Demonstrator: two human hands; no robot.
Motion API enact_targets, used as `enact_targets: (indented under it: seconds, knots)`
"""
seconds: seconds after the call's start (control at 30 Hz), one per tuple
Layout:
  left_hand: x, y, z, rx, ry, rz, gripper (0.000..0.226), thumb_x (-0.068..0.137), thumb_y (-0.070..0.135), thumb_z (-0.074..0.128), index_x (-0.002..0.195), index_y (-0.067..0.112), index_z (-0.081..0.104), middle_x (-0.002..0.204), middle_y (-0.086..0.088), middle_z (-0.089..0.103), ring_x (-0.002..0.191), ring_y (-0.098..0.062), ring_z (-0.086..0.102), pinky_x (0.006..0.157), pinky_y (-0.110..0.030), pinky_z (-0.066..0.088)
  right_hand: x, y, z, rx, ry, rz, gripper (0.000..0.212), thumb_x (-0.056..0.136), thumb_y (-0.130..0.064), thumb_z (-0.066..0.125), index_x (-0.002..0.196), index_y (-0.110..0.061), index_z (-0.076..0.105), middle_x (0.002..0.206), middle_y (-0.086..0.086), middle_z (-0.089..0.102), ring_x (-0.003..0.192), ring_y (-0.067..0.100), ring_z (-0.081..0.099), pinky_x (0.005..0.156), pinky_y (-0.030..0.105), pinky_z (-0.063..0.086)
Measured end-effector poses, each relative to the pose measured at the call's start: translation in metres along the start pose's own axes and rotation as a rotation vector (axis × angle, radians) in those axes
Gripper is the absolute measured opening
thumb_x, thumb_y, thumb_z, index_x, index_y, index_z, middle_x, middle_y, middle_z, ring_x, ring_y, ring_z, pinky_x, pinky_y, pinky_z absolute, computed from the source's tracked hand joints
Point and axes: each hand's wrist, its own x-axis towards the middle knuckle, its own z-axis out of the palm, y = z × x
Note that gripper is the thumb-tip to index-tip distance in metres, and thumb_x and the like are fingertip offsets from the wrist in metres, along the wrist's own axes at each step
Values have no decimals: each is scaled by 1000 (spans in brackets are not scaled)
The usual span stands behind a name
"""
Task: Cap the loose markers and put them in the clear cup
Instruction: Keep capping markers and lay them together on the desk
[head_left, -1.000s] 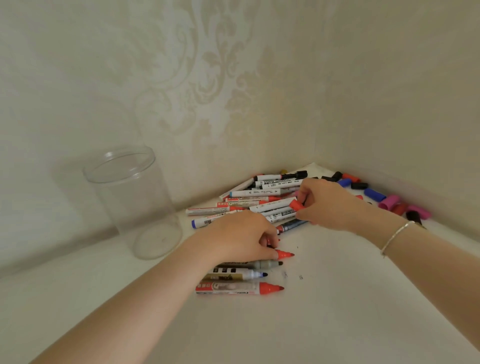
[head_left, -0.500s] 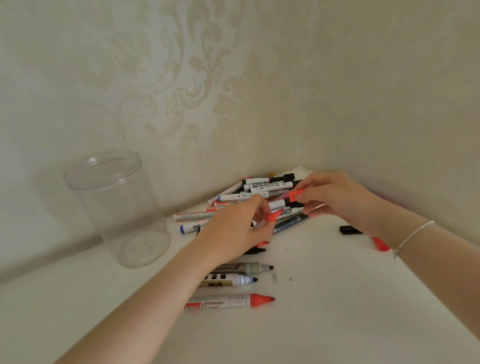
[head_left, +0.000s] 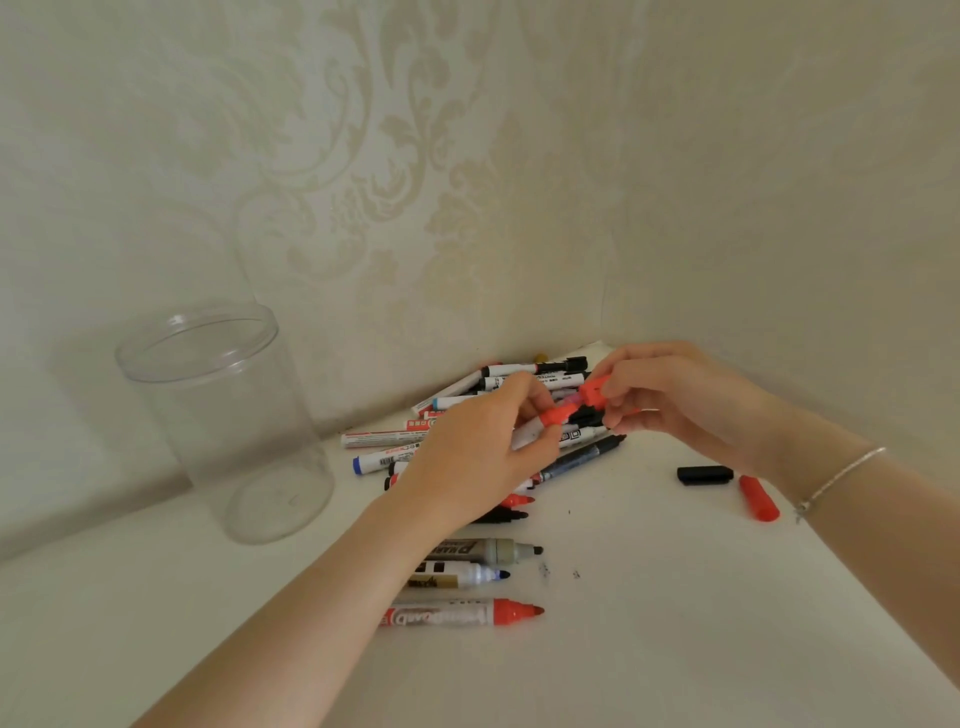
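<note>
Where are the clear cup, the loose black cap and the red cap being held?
clear cup (head_left: 228, 431), head view, side wall.
loose black cap (head_left: 704, 475), head view, its middle.
red cap (head_left: 594, 389), head view, its exposed side.

White shelf (head_left: 649, 623) carries clear cup (head_left: 223, 415), markers (head_left: 462, 616) (uncapped), loose caps (head_left: 705, 475).

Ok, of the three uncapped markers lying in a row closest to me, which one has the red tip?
The nearest one, the red-tipped marker, lying closest to the front edge. The blue-tipped marker lies just behind it, and the grey marker with a black tip lies behind that.
</note>
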Motion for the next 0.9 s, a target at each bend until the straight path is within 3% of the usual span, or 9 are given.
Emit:
enact_targets:
  seconds: [0.17,0.3,0.37,0.43,0.53,0.7,0.83,0.9]
  knots:
    - [5,-1,1,19,1,18,11,91,31,58,101,27,54,86,18,60,83,0,58,74,-25,50,-1,-2,4,-67,-52,-2,12,83,2,59,86,-4,69,79,14,63,64,17,58,63,22,52]
    - [6,-2,-3,75,-1,41,16,91,42,58,104,34,52,90,23,58,79,7,56,70,-16,48,-2,-4,6,-107,-47,-20,13,81,3,65,93,1,70,91,27,65,65,18,60,61,19,54]
    - [6,-5,-6,104,-10,40,21,91,48,54,107,34,53,94,17,62,73,3,58,68,-21,51,-3,-5,4,-89,-65,-25,14,80,1,67,94,2,70,90,25,65,65,19,61,62,19,55]
    - [6,-7,-6,191,-27,46,32,91,55,46,111,32,54,82,10,64,61,-3,57,59,-23,49,-3,-5,1,-64,-106,-31,15,84,-4,65,96,4,70,86,21,65,66,19,61,64,21,55]
    - [6,-7,-4,318,-29,88,40,94,56,35,114,27,56,61,11,51,49,-3,47,50,-16,37,-2,-5,3,-82,-165,-39,19,89,-9,59,98,5,68,84,20,64,68,19,62,70,27,54]
    - [5,-5,-2,364,-61,106,33,99,47,35,113,22,52,66,16,43,55,-2,45,53,-20,39,-3,-6,8,-108,-129,-115,9,89,-4,59,93,0,65,89,27,66,66,21,63,68,27,57]
    - [5,-3,-6,311,-102,113,31,100,43,33,117,23,48,75,16,44,63,0,45,56,-18,34,-4,-5,5,-72,-110,-173,9,88,-3,59,92,3,64,79,14,69,62,18,62,64,24,56]
    - [6,-3,-9,322,-92,116,32,99,47,32,117,25,48,70,15,45,60,-1,46,54,-20,33,-3,-4,6,-74,-96,-188,11,88,-4,59,93,4,65,75,12,69,62,19,61,64,23,55]
